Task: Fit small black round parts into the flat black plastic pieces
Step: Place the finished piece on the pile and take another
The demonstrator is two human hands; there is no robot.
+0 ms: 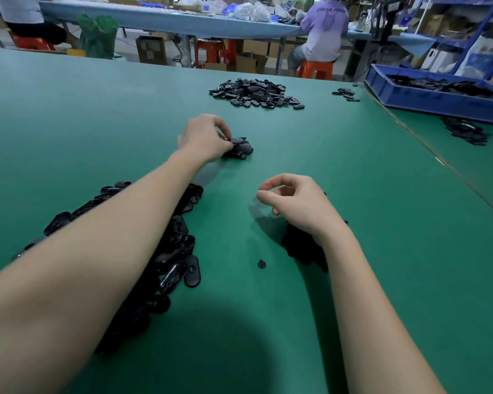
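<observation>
Left hand (204,137) reaches out over the green table (97,123), fingers curled onto a flat black piece atop a small cluster (239,149). Right hand (296,203) hovers loosely curled, holding nothing visible, above a dark heap of round parts (302,248). One round part (262,263) lies alone nearby, a long pile of flat pieces (174,251) under the left forearm.

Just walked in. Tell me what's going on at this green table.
A person is assembling black plastic parts. The left hand reaches forward and pinches a flat piece at a small stack mid-table. The right hand hovers over a dark heap, fingers curled; whether it holds anything is unclear. A long pile of flat pieces lies under the left forearm, and one round part sits loose nearby.
</observation>
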